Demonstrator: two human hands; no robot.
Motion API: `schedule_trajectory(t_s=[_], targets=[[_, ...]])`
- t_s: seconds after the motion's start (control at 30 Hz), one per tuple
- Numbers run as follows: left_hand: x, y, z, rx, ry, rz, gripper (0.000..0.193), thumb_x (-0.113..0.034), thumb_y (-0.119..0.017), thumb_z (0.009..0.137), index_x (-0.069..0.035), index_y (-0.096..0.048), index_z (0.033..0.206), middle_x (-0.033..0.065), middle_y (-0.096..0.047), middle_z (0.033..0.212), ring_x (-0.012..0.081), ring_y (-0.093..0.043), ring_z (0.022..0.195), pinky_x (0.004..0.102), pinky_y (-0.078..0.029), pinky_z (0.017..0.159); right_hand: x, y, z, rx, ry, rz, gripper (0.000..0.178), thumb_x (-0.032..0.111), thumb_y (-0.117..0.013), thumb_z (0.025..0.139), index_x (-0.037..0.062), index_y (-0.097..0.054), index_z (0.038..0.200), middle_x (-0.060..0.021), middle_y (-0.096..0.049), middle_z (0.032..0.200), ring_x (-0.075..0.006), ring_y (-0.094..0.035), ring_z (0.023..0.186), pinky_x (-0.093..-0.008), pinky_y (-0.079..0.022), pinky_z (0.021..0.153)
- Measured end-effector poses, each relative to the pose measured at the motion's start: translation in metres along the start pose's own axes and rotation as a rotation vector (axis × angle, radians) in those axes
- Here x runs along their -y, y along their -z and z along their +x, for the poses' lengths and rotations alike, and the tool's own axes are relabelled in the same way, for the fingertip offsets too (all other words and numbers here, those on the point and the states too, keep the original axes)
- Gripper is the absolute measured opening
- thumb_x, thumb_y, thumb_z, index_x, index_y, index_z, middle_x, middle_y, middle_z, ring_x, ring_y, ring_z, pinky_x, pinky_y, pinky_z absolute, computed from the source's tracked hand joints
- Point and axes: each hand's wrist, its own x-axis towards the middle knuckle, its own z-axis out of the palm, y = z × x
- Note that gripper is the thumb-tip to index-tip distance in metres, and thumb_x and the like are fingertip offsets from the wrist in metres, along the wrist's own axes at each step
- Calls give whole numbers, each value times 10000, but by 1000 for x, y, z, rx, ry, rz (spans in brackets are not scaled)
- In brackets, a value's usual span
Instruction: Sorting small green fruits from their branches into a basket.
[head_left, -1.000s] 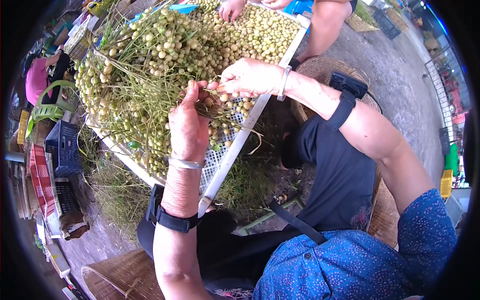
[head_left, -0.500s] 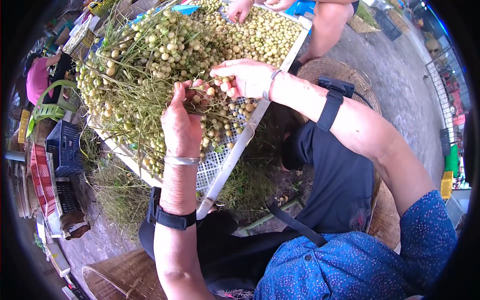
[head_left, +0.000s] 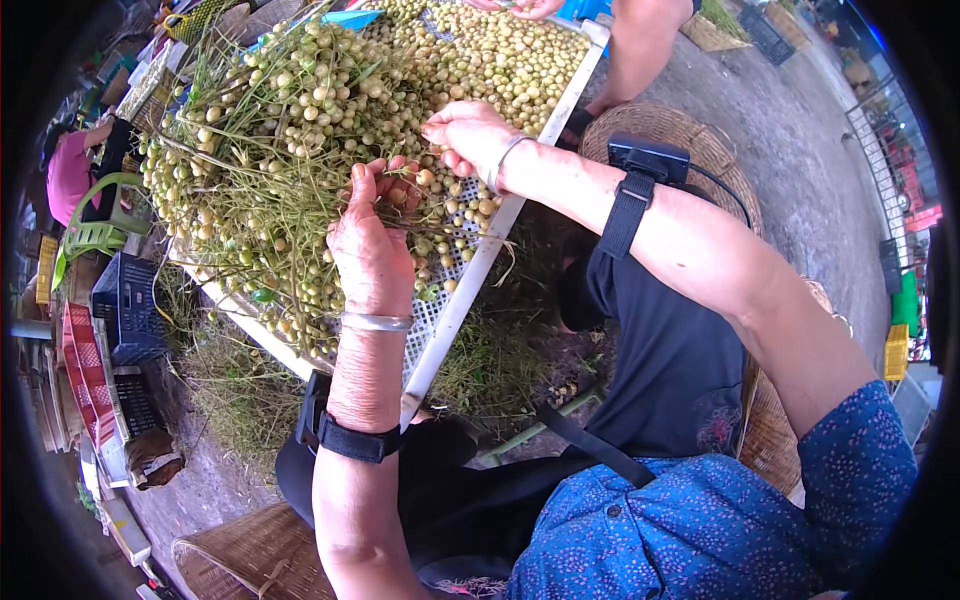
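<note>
A heap of stemmed fruit bunches (head_left: 250,170), small, round and yellow-green, covers the left part of a white perforated tray (head_left: 462,290). My left hand (head_left: 370,240) is closed at the heap's near right side, gripping a thin-stemmed fruit bunch (head_left: 424,178); the fingers partly hide it. Just to the right and farther up, my right hand (head_left: 470,138) is bent with its fingers drawn together over the loose fruits (head_left: 510,80). What lies inside those fingers is hidden.
Across the tray, another person's hands (head_left: 520,6) show at the top edge. A round wicker basket (head_left: 655,135) stands right of the tray. Cut stems (head_left: 235,385) litter the floor, with a blue crate (head_left: 130,308) at left and another woven basket (head_left: 255,555) near me.
My right hand has drawn slightly up from the left hand's bunch, and its outstretched fingers have curled in. The other person's hand has lifted from the fruit toward the top edge.
</note>
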Motion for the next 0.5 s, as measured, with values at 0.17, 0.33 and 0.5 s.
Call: schedule_trajectory(t_s=[0.17,0.33,0.5], targets=[[-10,6,3,21,-16,-121,250,-229,-451,955,-1,-540,1008,122,-632,956,199,-614,855,301,-513,716,8,39,23,334,-319,597,68,12,-564,847,55,-512,848,33,-416,630,-59,-369,511,-206,-312,455],[-11,17,12,41,-28,-172,253,-242,-448,955,-12,-524,1028,129,-623,995,197,-605,881,304,-502,755,6,29,1,607,-382,352,97,89,-623,825,66,-555,891,-10,-557,737,-114,-550,597,-232,-445,503],[-9,9,12,95,38,-186,246,-259,-421,964,-53,-548,1009,83,-632,999,167,-594,865,303,-475,792,5,-5,-16,528,-234,140,169,231,-651,840,81,-575,846,15,-528,668,-77,-508,508,-196,-393,410]])
